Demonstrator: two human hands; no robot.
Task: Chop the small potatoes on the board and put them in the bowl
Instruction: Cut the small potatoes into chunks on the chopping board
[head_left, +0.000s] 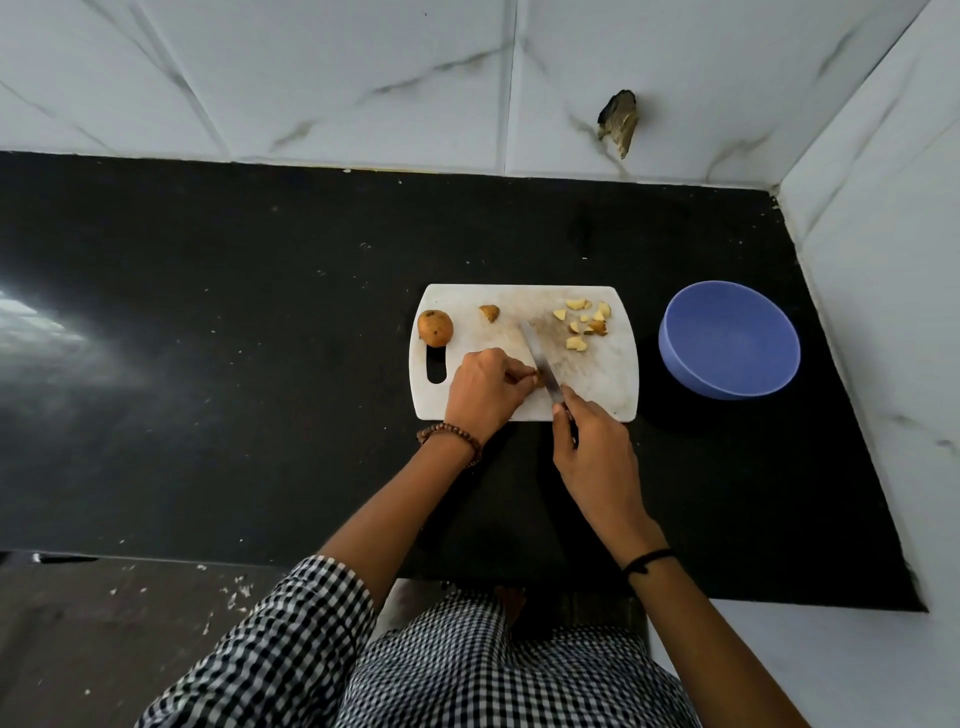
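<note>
Left grip (483, 387) on potato piece (538, 380), knife (540, 359) just beside.

We saw only a sliver of the potato piece (539, 380) under the curled fingers of the left hand (483, 389), so its shape escaped us. The handle of the knife (540, 358) was buried in the right hand (592, 457), and both hands covered part of the near edge of the board (602, 379). The chunks (582, 322) were too small for us to count surely. We could not tell what the dark mark (618, 122) on the wall was. Glare blurred the counter (41, 327) at left, and the bottom edge cut off the sleeve (291, 639).
</note>
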